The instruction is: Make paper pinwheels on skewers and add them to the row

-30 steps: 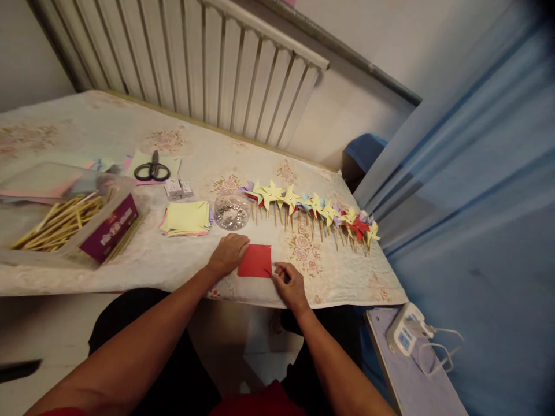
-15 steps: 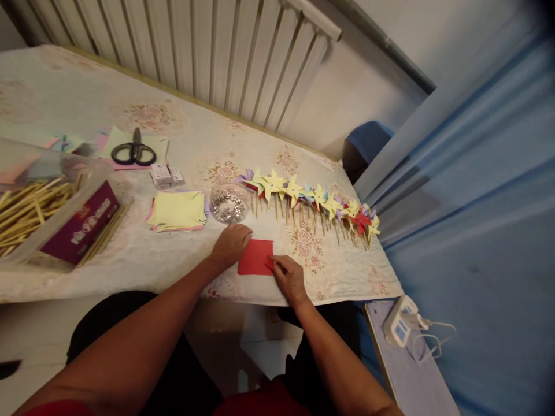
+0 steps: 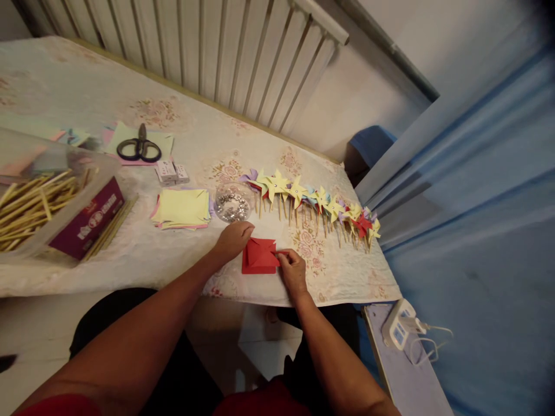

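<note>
In the head view, red paper squares [image 3: 261,254] lie near the table's front edge. The top sheet has slits at its corners and sits askew over another red layer. My right hand [image 3: 293,273] pinches this sheet's right corner between thumb and fingers. At the upper left of the paper, my left hand [image 3: 234,240] is closed with its fingers curled under; what is in them, if anything, is hidden. Just beyond it stands a clear round dish [image 3: 233,202] of small shiny metal pieces. A row of paper pinwheels [image 3: 297,192] on sticks lies behind the paper.
Left of the dish are a yellow-topped paper stack [image 3: 182,208], small white boxes [image 3: 171,172] and dark-handled scissors [image 3: 139,150] on paper. A clear bin [image 3: 32,214] holds wooden sticks. On the right, a power strip [image 3: 399,325] rests on a ledge beside a blue curtain [image 3: 489,242].
The top red sheet has been lifted and shifted at its right corner by my right hand, exposing the red layer beneath. My left hand stays by the upper left corner. The view has shifted slightly.
</note>
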Demonstrator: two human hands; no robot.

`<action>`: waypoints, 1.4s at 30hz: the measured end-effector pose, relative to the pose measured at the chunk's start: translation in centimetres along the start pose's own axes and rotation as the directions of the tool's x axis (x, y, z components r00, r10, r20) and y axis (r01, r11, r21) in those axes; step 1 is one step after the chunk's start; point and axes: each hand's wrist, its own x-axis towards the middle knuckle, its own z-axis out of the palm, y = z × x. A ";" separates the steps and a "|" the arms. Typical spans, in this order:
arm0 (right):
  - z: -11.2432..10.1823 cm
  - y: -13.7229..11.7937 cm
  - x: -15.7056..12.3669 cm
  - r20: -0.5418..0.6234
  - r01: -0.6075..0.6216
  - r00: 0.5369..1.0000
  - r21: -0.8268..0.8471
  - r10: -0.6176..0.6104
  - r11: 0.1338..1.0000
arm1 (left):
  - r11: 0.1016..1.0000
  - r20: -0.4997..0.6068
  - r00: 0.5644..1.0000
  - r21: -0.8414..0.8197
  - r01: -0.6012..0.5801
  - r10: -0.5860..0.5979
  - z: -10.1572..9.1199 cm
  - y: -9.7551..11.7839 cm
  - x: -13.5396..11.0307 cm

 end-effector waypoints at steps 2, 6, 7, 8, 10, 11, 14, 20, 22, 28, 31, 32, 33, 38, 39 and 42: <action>-0.1 0.0 0.4 -0.040 -0.035 0.999 0.041 0.036 0.999 | 0.999 -0.008 1.000 -0.027 0.027 -0.027 -0.1 0.0 0.0; -0.3 0.8 0.9 -0.065 -0.123 0.988 0.185 0.137 0.975 | 0.995 -0.029 0.998 -0.077 0.057 -0.059 -0.3 0.2 0.2; -0.2 1.1 1.0 -0.065 -0.160 0.982 0.230 0.179 0.960 | 0.993 -0.041 0.997 -0.097 0.068 -0.073 -0.5 0.2 0.2; -0.2 1.3 1.1 -0.063 -0.194 0.974 0.277 0.219 0.941 | 0.988 -0.053 0.994 -0.126 0.088 -0.095 -0.6 0.4 0.2; -0.2 1.5 1.3 -0.051 -0.231 0.962 0.371 0.268 0.900 | 0.968 -0.065 0.984 -0.203 0.148 -0.165 -1.0 0.7 0.1; -0.2 1.6 1.4 -0.046 -0.233 0.960 0.413 0.275 0.880 | 0.950 -0.065 0.976 -0.251 0.186 -0.208 -1.2 0.8 0.1; -0.4 1.3 1.7 -0.046 -0.205 0.963 0.509 0.265 0.836 | 0.872 -0.045 0.945 -0.400 0.281 -0.325 -1.8 1.3 -0.1; -1.0 0.2 2.0 -0.052 -0.196 0.960 0.579 0.275 0.792 | 0.648 0.100 0.906 -0.667 0.368 -0.411 -2.1 1.7 -0.2; -1.0 -0.1 2.0 -0.062 -0.188 0.960 0.586 0.274 0.789 | 0.556 0.211 0.891 -0.717 0.420 -0.402 -2.1 1.9 -0.2; -1.2 -2.1 2.5 -0.135 -0.092 0.979 0.393 0.156 0.915 | 0.241 0.480 0.836 -0.807 0.539 -0.264 -2.1 2.1 -0.6; -1.5 -3.6 2.0 -0.162 0.073 0.985 0.115 -0.053 0.991 | 0.102 0.557 0.814 -0.811 0.576 -0.165 -1.8 1.9 -0.8; -1.5 -4.1 1.8 -0.140 0.161 0.977 0.000 -0.160 0.987 | 0.059 0.581 0.805 -0.805 0.590 -0.115 -1.6 1.8 -0.9; -1.5 -4.5 1.4 -0.099 0.260 0.958 -0.111 -0.271 0.959 | 0.016 0.600 0.798 -0.799 0.602 -0.062 -1.5 1.7 -0.9; -1.1 -4.9 0.1 0.167 0.558 0.822 -0.435 -0.545 0.707 | -0.134 0.569 0.814 -0.803 0.581 0.119 -1.6 1.8 -0.8; -1.0 -4.7 0.0 0.189 0.571 0.810 -0.465 -0.554 0.676 | -0.147 0.558 0.819 -0.807 0.573 0.132 -1.8 1.9 -0.7; -1.0 -4.4 -0.2 0.212 0.586 0.796 -0.504 -0.566 0.634 | -0.166 0.534 0.834 -0.818 0.551 0.138 -1.9 2.1 -0.6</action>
